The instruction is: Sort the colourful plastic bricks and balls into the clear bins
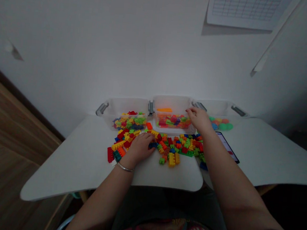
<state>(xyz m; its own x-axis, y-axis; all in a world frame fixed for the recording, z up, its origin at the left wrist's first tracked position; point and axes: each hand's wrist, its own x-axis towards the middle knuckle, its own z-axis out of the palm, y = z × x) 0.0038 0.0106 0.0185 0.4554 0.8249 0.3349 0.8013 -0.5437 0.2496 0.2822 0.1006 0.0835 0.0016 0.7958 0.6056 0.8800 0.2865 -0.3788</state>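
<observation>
A pile of coloured toy building blocks (187,143) is spread over the white table. My left hand (140,147), with a bracelet at its wrist, rests in the left half of the pile, its thumb and fingers closed around a blue building block (153,145). My right hand (199,119) is raised by the right end of the middle clear bin (173,100), fingertips pinched together over its rim. Whatever those fingertips hold, if anything, is too small to make out. Mixed small coloured pieces (173,120) lie inside that bin.
To the left stands a clear bin (127,104) of colourful pieces; to the right, another clear bin (218,106) holds round green, orange and blue pieces. A phone (228,147) lies under my right forearm. Behind the bins rises a wall (121,48) with a printed sheet (244,10).
</observation>
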